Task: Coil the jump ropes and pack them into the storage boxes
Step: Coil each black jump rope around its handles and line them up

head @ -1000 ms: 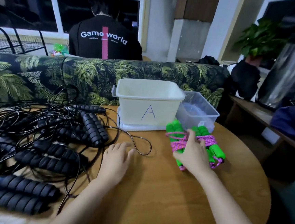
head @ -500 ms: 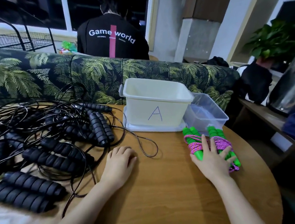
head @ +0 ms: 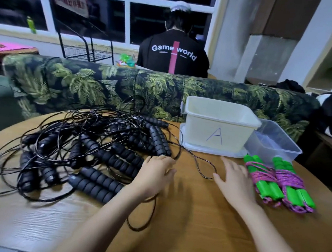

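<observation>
A tangled heap of black jump ropes [head: 90, 149] with ribbed foam handles covers the left half of the round wooden table [head: 192, 228]. Two coiled pink ropes with green handles [head: 276, 181] lie side by side at the right. A cream box marked "A" [head: 219, 124] stands on its lid at the back, with a clear plastic box [head: 274, 143] to its right. My left hand [head: 155, 173] rests with relaxed fingers at the edge of the black heap. My right hand [head: 234, 180] lies flat and spread on the table, just left of the pink coils, holding nothing.
A sofa back with a palm-leaf print [head: 124, 90] runs behind the table. Beyond it a person in a black shirt [head: 173, 54] sits facing away. A wire rack [head: 83, 50] stands by the window. A loose black rope loop [head: 203, 165] lies between my hands.
My right hand has let go of the pink and green coils and slid left onto bare table. My left hand has moved up to the black heap. The view has swung left.
</observation>
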